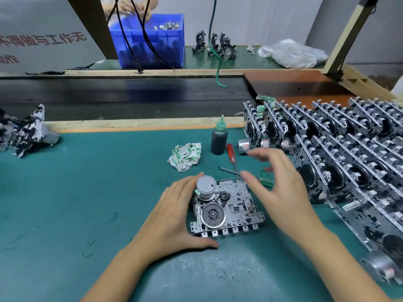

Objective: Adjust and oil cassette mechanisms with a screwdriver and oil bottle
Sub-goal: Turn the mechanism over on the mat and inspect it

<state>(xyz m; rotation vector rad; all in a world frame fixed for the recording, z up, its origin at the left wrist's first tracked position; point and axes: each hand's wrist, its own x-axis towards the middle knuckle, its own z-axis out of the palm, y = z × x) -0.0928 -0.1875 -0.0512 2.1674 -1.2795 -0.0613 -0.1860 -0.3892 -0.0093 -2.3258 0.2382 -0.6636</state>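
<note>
A metal cassette mechanism [231,208] lies flat on the green mat, with a silver motor can and a flywheel on top. My left hand [172,216] cups its left side, fingers by the motor and thumb along the front edge. My right hand [277,182] hovers above its right side, fingers spread and blurred, holding nothing. A dark oil bottle [218,138] with a green nozzle stands upright behind. A red-handled screwdriver [231,154] lies beside the bottle. A green-handled screwdriver [265,180] lies partly hidden under my right hand.
Rows of cassette mechanisms [340,153] stand packed along the right. A crumpled cloth [185,156] lies left of the bottle. More mechanisms [24,131] sit at the far left. A blue bin [150,40] and a plastic bag [292,53] are across the black belt [122,94].
</note>
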